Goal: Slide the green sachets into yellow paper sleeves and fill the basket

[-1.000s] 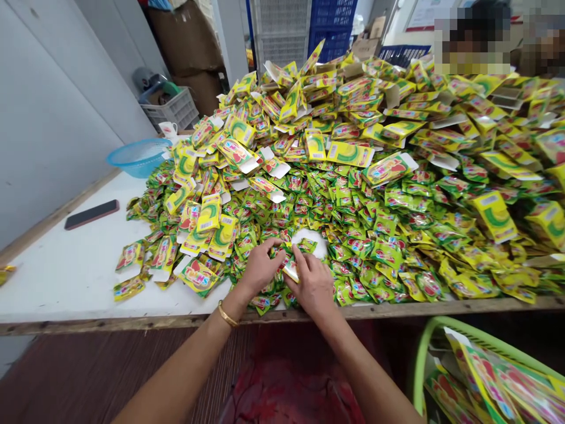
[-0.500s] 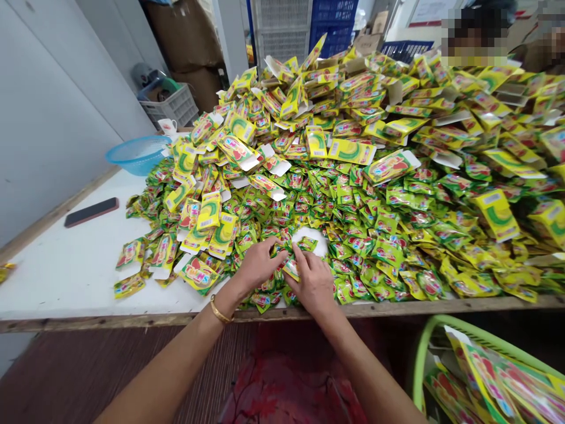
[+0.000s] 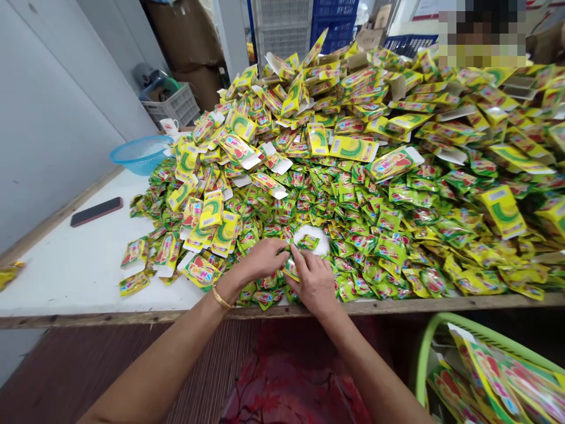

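A small yellow-green candy box [image 3: 291,269] sits between my two hands at the table's front, mostly covered by fingers. My right hand [image 3: 316,281] is wrapped round it, index finger stretched along its top end. At that same end, my left hand [image 3: 266,259] has its fingers and thumb pinched together; the exact grip is hidden. Green candy packets [image 3: 388,247] lie loose all about the hands. One single packet [image 3: 308,241] rests on a bare white patch just beyond my fingers. Several boxes [image 3: 210,210] with white flaps lie left of my left hand.
Yellow boxes [image 3: 353,148] are heaped across the back of the white table [image 3: 88,259]. On the left are a blue basket [image 3: 141,154] and a dark flat object [image 3: 96,212]. A green basket [image 3: 424,353] of boxes stands at lower right. Another person [image 3: 483,35] is behind the heap.
My left fingers have shifted slightly and curled in closer at the box's end. My right hand stays on the box. The view has moved a little.
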Demonstrator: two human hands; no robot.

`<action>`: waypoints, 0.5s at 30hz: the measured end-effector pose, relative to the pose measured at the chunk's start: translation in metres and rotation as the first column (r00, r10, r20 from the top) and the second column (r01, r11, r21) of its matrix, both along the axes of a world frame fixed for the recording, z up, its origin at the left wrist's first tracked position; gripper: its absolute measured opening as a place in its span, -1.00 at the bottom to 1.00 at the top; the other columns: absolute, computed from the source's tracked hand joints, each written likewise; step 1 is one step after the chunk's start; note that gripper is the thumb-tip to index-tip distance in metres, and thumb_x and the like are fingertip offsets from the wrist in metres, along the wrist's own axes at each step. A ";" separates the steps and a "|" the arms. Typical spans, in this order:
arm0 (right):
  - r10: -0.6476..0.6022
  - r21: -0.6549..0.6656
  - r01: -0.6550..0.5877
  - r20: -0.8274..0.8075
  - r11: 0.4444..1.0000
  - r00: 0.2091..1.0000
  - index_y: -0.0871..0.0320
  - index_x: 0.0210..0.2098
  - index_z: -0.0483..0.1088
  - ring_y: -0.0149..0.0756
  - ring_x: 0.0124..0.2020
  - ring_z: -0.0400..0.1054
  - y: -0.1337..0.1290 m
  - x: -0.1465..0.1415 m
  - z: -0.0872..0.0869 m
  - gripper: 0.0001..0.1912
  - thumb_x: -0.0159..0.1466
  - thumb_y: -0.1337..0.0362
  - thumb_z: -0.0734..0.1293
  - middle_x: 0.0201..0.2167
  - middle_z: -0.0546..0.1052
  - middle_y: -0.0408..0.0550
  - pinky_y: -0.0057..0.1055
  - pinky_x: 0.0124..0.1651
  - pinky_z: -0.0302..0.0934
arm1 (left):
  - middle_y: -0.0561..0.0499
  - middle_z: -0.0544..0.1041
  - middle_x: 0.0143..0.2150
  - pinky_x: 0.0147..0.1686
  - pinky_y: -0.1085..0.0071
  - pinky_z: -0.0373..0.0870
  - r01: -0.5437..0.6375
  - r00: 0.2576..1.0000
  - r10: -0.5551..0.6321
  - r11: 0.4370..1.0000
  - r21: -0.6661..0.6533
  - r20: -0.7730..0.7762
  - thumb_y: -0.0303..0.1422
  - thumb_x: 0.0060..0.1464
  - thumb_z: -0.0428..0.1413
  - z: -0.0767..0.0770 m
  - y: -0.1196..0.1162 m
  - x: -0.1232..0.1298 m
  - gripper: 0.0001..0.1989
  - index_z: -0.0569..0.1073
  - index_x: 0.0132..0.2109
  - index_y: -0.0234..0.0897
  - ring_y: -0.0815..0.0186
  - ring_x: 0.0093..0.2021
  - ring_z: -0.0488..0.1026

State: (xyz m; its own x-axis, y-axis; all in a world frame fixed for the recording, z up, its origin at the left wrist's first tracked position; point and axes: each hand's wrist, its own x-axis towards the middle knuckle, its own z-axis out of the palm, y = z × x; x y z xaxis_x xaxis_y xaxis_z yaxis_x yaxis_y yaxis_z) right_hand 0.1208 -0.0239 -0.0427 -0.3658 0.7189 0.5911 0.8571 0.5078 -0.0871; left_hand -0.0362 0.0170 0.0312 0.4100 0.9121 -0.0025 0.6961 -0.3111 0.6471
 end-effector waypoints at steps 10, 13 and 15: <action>-0.001 0.012 0.001 0.000 1.000 1.000 0.22 0.25 0.06 -0.16 -0.17 0.23 0.001 0.000 -0.001 -0.41 0.30 0.10 0.18 -0.12 0.41 0.08 -0.26 -0.18 0.04 | 0.20 0.14 -0.64 -0.54 0.50 0.02 -0.291 0.908 0.321 0.946 -0.145 0.269 -0.39 -0.14 0.11 -0.008 -0.012 0.006 -0.89 0.32 -0.52 -0.30 0.46 -0.57 0.09; -0.013 0.006 0.013 -0.007 1.000 1.000 0.23 0.26 0.01 -0.17 -0.18 0.23 0.001 0.000 -0.002 -0.38 0.30 0.10 0.18 -0.11 0.41 0.08 -0.26 -0.19 0.04 | 0.16 0.22 -0.62 -0.50 0.49 0.09 -0.204 0.942 0.225 0.973 -0.110 0.247 -0.37 -0.04 0.03 -0.006 -0.014 0.006 -0.80 0.33 -0.57 -0.30 0.44 -0.54 0.17; -0.020 -0.001 0.020 -0.017 1.000 1.000 0.26 0.28 -0.04 -0.17 -0.18 0.23 0.001 -0.001 -0.002 -0.35 0.30 0.10 0.18 -0.10 0.41 0.09 -0.26 -0.19 0.05 | 0.13 0.35 -0.56 -0.45 0.48 0.19 -0.237 0.933 0.257 0.966 -0.107 0.253 -0.37 -0.03 0.04 -0.004 -0.015 0.006 -0.87 0.42 -0.47 -0.30 0.41 -0.49 0.28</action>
